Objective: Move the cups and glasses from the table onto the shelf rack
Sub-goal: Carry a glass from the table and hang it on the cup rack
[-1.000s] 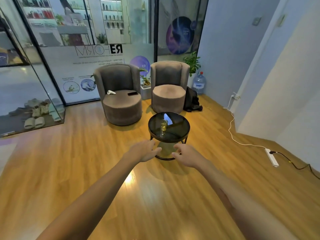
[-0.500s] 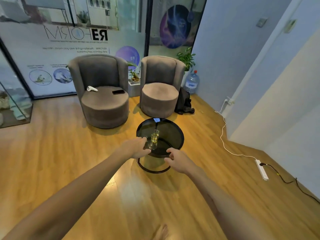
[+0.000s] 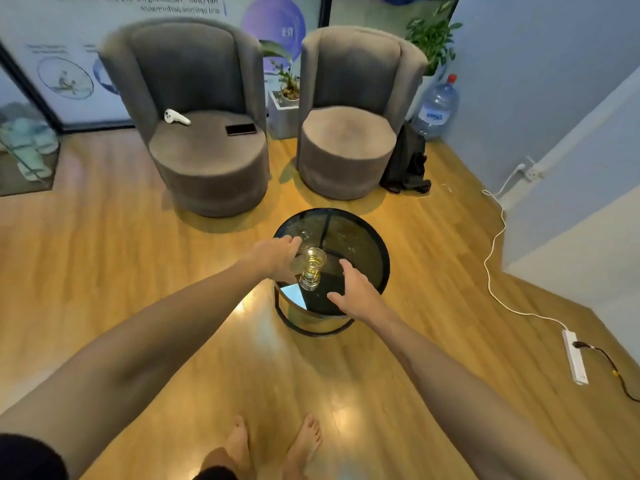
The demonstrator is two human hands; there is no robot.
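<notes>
Wooden flooring runs across a small lounge, with two grey round armchairs (image 3: 207, 133) against a glass wall and a low round table (image 3: 367, 244) with a dark glass top standing in front of them. A white extension cord (image 3: 575, 358) trails along the floor on the right, and a large water bottle (image 3: 437, 105) stands in the far corner by a potted plant.

On the table, toward its near left edge, stands what looks like a short stack of clear glasses (image 3: 311, 270), ribbed and see-through, with a yellowish tint inside that could be liquid or reflected floor; the blur makes it hard to tell. Another faint clear rim may sit farther back on the tabletop, but it is too indistinct to be sure.

The left hand (image 3: 277, 254) is at the left side of the stack, fingers reaching around it; whether they already touch the glass cannot be told. The right hand (image 3: 356, 289) hovers over the near right part of the tabletop, fingers spread and relaxed, holding nothing, apart from the stack.

As for progress, the glasses are not yet lifted, and no shelf rack is in view. Judging by this, the pickup is only starting; carrying the glasses to the rack and setting them there remains. How much went across already is unknown.
</notes>
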